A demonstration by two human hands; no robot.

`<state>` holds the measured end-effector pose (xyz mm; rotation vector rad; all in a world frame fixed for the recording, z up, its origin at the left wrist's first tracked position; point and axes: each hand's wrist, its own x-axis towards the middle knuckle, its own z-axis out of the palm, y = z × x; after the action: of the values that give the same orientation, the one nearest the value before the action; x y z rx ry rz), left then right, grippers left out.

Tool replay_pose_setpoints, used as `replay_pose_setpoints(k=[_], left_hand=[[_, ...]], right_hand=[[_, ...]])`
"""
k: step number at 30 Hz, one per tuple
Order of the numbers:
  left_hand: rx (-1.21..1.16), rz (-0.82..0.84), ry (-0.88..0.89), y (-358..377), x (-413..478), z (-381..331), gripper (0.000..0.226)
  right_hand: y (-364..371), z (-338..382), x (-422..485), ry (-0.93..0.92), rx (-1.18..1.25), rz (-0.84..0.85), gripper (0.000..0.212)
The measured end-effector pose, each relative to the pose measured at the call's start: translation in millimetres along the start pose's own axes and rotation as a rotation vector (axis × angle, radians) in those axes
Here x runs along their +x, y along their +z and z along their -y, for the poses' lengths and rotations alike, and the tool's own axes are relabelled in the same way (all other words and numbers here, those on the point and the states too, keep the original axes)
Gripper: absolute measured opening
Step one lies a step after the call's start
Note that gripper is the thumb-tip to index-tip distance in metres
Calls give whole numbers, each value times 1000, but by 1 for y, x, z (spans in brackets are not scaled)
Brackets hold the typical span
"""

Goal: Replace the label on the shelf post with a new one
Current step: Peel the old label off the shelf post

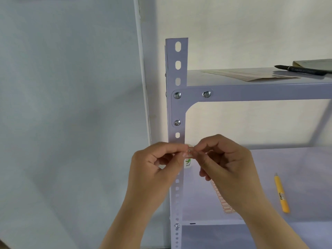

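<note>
A pale grey perforated shelf post (177,112) stands upright in the middle of the head view. Both hands meet in front of it, just below the corner bracket. My left hand (158,164) and my right hand (224,162) pinch a small white label with a red border (189,152) between thumb and fingertips, one at each side. The label is held at the post's right edge; I cannot tell whether it touches the post. A sheet of red-bordered labels (222,200) lies on the lower shelf, partly hidden by my right wrist.
A yellow utility knife (281,194) lies on the lower shelf (296,177) at the right. A small white bottle (188,163) stands behind my hands. On the upper shelf (197,78) lie paper sheets (251,75), a black marker (301,70) and a notebook. A wall is at the left.
</note>
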<state>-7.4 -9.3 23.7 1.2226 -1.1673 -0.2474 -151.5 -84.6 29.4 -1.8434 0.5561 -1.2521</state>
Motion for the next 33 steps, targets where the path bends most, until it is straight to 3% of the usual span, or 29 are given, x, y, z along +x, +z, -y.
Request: replay_pose_setpoints(k=[14,19,24,29,33], left_hand=[[271,16,123,-2,2,-5,19],[402,-35,236,3,2,-7,14],[510,-73,300,9,1,-5,14],[483,-33,261,10,1,-2,9],[277,5,53,12,-1,-8,16]], right_hand=[[-4,3,-1,-101,-171,-33,28],[-1,-3,-1,-234,-407,-75,14],[1,-7,0,-299,-478,-82,8],[1,-6,-1,-269,-465,-64,12],[2,-7,-3,-212,-356,-103,17]])
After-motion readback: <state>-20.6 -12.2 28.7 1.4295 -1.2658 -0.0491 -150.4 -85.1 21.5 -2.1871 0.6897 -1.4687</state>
